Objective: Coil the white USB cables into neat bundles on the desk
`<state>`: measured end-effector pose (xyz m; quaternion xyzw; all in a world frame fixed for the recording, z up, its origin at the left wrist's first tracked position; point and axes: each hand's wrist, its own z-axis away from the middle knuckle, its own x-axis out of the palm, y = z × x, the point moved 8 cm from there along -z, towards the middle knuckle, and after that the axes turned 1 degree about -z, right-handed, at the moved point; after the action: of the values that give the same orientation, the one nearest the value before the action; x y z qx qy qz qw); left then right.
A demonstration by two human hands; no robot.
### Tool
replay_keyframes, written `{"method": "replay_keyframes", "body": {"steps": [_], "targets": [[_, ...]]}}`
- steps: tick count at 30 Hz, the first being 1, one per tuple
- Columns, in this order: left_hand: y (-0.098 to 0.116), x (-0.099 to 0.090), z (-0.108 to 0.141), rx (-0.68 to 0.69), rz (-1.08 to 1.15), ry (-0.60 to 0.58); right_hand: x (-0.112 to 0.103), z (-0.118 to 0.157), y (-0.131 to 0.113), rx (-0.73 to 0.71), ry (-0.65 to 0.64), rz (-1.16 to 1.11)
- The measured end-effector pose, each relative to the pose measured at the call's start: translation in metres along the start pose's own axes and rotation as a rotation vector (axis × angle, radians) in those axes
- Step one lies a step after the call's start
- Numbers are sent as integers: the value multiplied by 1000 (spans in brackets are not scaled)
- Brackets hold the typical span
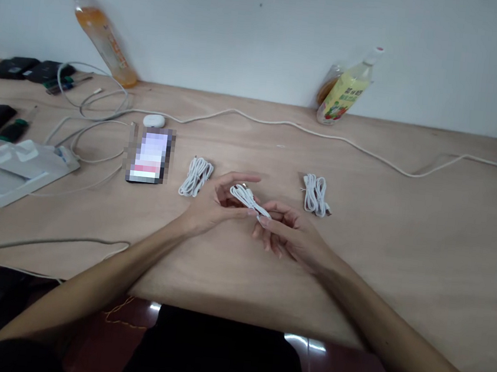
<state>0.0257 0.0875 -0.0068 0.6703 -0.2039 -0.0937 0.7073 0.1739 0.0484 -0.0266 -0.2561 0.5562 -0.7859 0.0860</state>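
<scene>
A coiled white cable (246,199) is held between my two hands, above the table's front middle. My left hand (216,206) curls around its left part, thumb against the lower edge and forefinger stretched out past the top. At the bundle's right end, my right hand (290,230) pinches it between thumb and fingers, the other fingers loosely bent below. Just left of my left hand lies another coiled white cable (197,176). A third white cable bundle (315,194) rests on the table to the right of my right hand.
A phone (150,155) and a white earbud case (154,121) lie left. An orange drink bottle (106,44) and a yellow-labelled bottle (347,93) lean at the wall. A long white cord (290,124) crosses the wooden table (424,240). A white stand (23,171) sits far left.
</scene>
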Motion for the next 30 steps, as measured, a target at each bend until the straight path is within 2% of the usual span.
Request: {"method": "replay_keyframes", "body": {"steps": [13, 25, 30], "targets": [[10, 2, 5, 78, -140, 39, 4, -1, 1, 1, 7, 77], [8, 3, 4, 85, -106, 7, 1, 1, -1, -11, 48, 54], [6, -4, 1, 34, -29, 82, -5, 3, -2, -19, 110, 31]]}}
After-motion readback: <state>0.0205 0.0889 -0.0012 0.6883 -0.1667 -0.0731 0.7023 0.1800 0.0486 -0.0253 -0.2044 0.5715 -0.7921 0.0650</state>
